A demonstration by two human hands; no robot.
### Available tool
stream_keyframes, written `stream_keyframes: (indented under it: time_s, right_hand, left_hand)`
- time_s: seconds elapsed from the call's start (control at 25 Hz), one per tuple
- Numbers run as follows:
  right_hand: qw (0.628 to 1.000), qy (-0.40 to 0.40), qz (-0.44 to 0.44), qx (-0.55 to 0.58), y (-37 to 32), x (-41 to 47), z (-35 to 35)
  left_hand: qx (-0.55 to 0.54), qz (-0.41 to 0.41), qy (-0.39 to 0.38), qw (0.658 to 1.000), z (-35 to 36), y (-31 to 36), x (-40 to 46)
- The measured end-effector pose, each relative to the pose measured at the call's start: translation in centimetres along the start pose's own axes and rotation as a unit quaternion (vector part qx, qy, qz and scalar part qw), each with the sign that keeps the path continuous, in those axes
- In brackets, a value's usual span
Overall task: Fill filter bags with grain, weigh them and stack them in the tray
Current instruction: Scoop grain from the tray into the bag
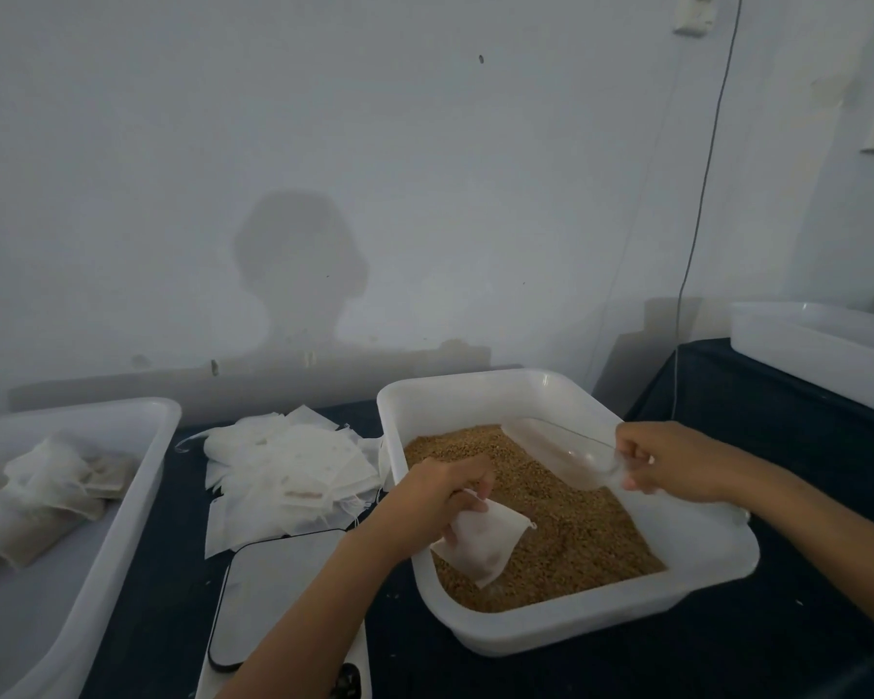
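1. The left hand [437, 496] pinched a white filter bag [483, 542] by its top edge, the bag hanging below the curled fingers, over the grain [566, 527] in the white tub [475, 391].
2. The right hand [662, 459] gripped the handle of a clear plastic scoop [561, 449], its bowl pointing left over the grain (well apart from the bag).
3. Empty bags [293, 466] lay piled left of the tub, behind the scale [273, 592].
4. Filled bags [46, 496] sat in the tray [137, 446] at far left.

Tub of grain [551, 537] at lower right of frame, pile of empty bags [293, 466] left of it, scale [273, 597] below the pile, tray with filled bags [122, 476] at far left
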State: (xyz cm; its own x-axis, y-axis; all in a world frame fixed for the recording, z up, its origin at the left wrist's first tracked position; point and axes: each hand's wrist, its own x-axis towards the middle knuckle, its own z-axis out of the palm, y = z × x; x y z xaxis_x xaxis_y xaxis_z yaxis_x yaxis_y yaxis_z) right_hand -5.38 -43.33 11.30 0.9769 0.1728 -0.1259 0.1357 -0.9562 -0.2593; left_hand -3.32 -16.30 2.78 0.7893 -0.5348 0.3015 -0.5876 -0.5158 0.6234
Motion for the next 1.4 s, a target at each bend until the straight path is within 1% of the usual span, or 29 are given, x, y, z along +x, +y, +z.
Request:
stream_keyframes:
  time_s: [0.16,0.32,0.4,0.48,0.64,0.8,0.96,1.04,1.16,1.28,1.32,1.36,1.4]
  right_hand:
    - [1.0,-0.024,-0.009,-0.012,0.8,-0.8,-0.9]
    - [0.998,-0.023,-0.035,-0.043,1.0,-1.0,-1.0]
    - [0.997,-0.007,-0.049,-0.066,0.6,-0.9,-1.1]
    - [0.991,0.016,-0.063,-0.113,0.0,-0.7,-1.1]
    - [0.97,0.079,-0.11,-0.2,-1.1,-0.2,-1.1]
    - [0.935,0.138,-0.18,-0.274,-1.9,0.6,-1.0]
    - [0.897,0.178,-0.203,-0.349,-2.5,1.1,-0.8]
    - [0.866,0.225,-0.237,-0.378,-3.0,0.9,-0.8]
    - [0.823,0.311,-0.292,-0.376,-3.5,0.4,-1.2]
    - [0.791,0.337,-0.324,-0.394,-4.0,0.0,-1.1]
    - [0.792,0.338,-0.326,-0.389,-3.9,-0.1,-1.1]
    - [0.806,0.332,-0.318,-0.373,-3.7,-0.1,-1.1]
    - [0.831,0.315,-0.294,-0.351,-3.3,-0.2,-1.2]
  left_hand:
    - [-0.004,0.0,-0.015,1.0,0.0,0.0,0.2]
    - [0.039,-0.01,-0.001,0.999,0.2,-0.2,0.4]
    - [0.078,0.007,0.011,0.997,0.2,-0.3,0.5]
    - [0.115,0.034,0.028,0.992,0.2,-0.4,0.5]
    - [0.109,0.049,0.043,0.992,0.2,-0.3,0.5]
    - [0.088,0.033,0.03,0.995,0.1,-0.4,0.5]
    - [0.061,0.024,0.036,0.997,0.1,-0.3,0.4]
    - [0.057,0.018,0.037,0.998,0.2,-0.3,0.4]
    - [0.051,0.007,0.035,0.998,0.2,-0.4,0.4]
    - [0.039,-0.006,0.031,0.999,0.3,-0.4,0.4]
    - [0.04,-0.013,0.03,0.999,0.3,-0.5,0.4]
    - [0.043,-0.021,0.03,0.998,0.3,-0.5,0.4]
    - [0.045,-0.03,0.035,0.998,0.3,-0.5,0.4]
